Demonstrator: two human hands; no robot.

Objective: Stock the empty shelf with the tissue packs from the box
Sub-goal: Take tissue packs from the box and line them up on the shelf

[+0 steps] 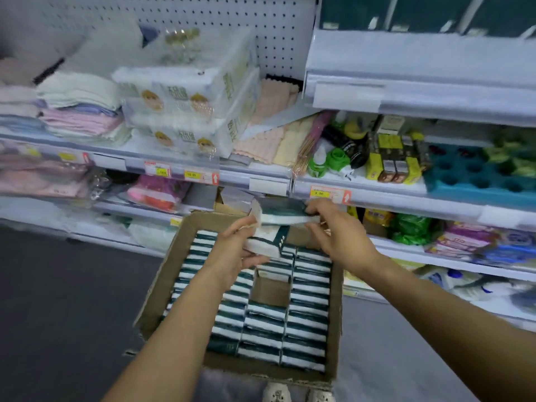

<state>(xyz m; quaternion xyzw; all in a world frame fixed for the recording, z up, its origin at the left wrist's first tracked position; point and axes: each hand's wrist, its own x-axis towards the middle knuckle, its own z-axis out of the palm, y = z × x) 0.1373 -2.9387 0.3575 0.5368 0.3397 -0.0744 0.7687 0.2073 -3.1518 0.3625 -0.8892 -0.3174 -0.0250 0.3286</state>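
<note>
An open cardboard box (158, 288) stands on the floor below me, filled with rows of dark green and white tissue packs (309, 320); one gap shows bare cardboard in the middle row. Above the box's far end, my left hand (235, 250) grips a tissue pack (265, 245) from below. My right hand (333, 227) pinches the end of another tissue pack (282, 214) held higher, just in front of the shelf edge. A white upper shelf (420, 62) at the right looks bare.
Shelves run across the back: folded towels (78, 111) at left, big white tissue bundles (185, 105) in the middle, small bottles and boxes (391, 158) and a teal tray (478, 175) at right. Grey floor lies left of the box. Shoe tips (298, 394) show at the bottom.
</note>
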